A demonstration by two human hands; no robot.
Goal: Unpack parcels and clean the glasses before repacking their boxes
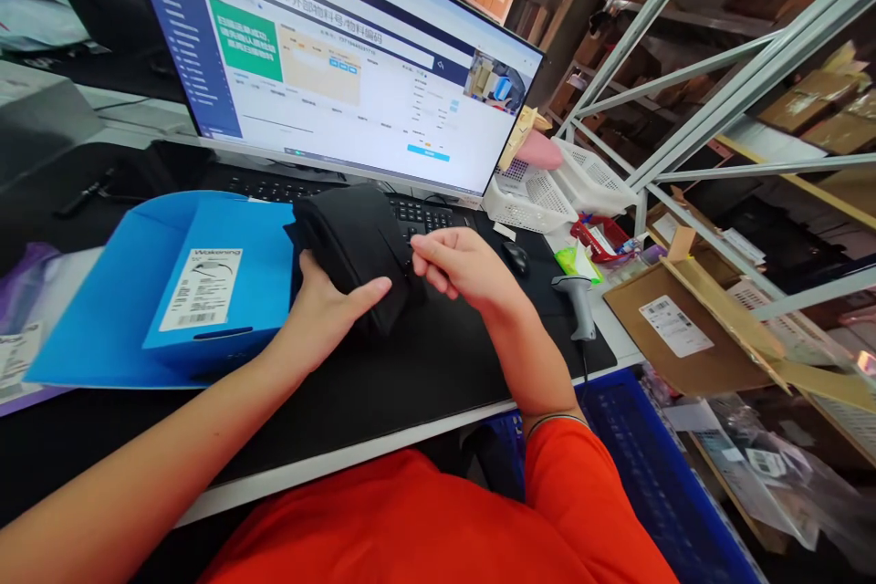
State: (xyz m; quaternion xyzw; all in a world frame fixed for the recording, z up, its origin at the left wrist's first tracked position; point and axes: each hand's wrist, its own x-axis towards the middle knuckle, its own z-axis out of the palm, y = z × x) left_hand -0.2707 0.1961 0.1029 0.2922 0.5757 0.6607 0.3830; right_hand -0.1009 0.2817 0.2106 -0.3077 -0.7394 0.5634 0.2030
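Observation:
My left hand (328,306) is wrapped around a soft black pouch (359,242), its thumb pressed across the near face. The pouch is held tilted above the desk mat. At its right side, my right hand (458,265) is closed in a pinch on what looks like a thin black cord of the pouch; the fingers partly cover it. Left of the pouch lies an opened blue cardboard box (260,242) with its flap spread out. A white printed label (201,289) with a picture of glasses is stuck on the box.
A monitor (383,64) stands behind a black keyboard (428,217). To the right are a mouse (516,258), a barcode scanner (578,303), white baskets (530,199) and an open carton (684,328). A blue crate (636,465) sits below the desk edge. Metal shelving rises at right.

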